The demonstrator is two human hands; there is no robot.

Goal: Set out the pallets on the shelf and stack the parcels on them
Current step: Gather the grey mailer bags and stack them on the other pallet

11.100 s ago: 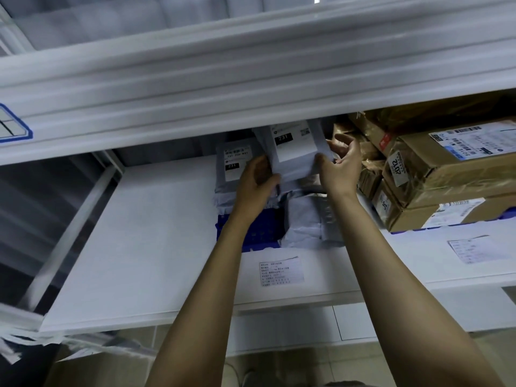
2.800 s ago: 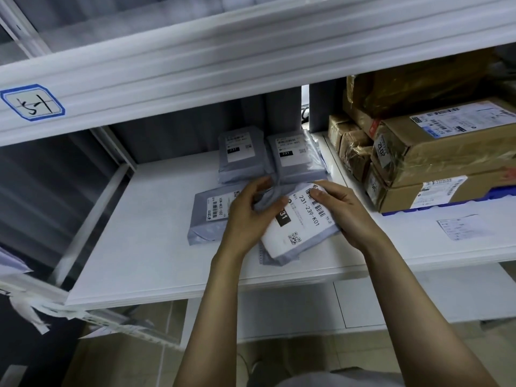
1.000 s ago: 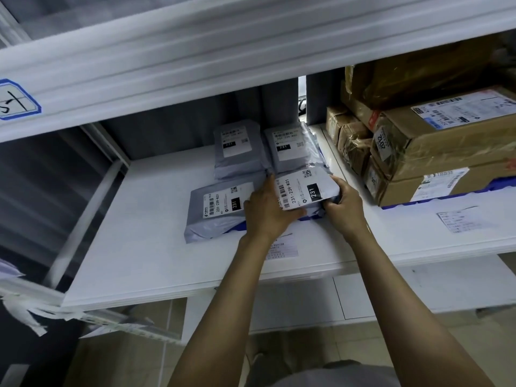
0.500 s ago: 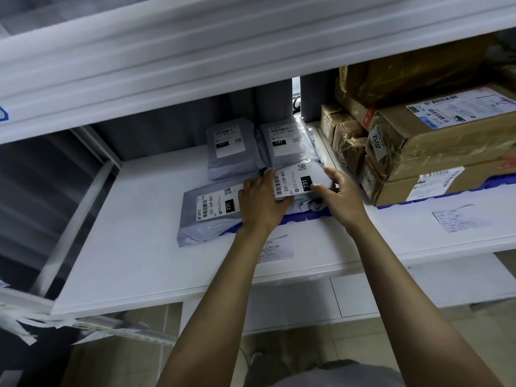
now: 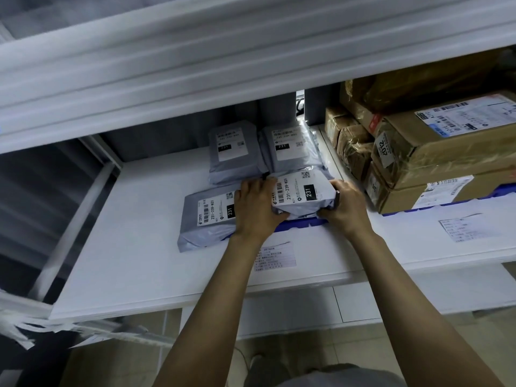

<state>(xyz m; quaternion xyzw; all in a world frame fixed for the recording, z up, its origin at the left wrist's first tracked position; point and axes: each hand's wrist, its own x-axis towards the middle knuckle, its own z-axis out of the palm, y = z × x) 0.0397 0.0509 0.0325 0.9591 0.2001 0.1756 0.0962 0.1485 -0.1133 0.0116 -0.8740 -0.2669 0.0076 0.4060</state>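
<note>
Several grey parcel bags labelled 231 lie on a blue pallet (image 5: 300, 225) on the white shelf (image 5: 134, 247). Two stand at the back: a left one (image 5: 233, 155) and a right one (image 5: 290, 148). A third parcel (image 5: 208, 216) lies at the front left. The front right parcel (image 5: 303, 194) is held from both sides: my left hand (image 5: 255, 209) grips its left edge, and my right hand (image 5: 344, 208) grips its right edge. Only a strip of the pallet's front edge shows under the bags.
Brown cardboard boxes (image 5: 446, 152) wrapped in tape are stacked on a second blue pallet (image 5: 502, 189) at the right. The upper shelf beam (image 5: 251, 68) hangs low over the parcels. Paper labels (image 5: 275, 258) are stuck on the shelf front. A bare stretch of shelf lies to the left.
Both hands have stayed on the front right parcel and have shifted it slightly, settling it down beside the front left parcel. The other bags have not moved.
</note>
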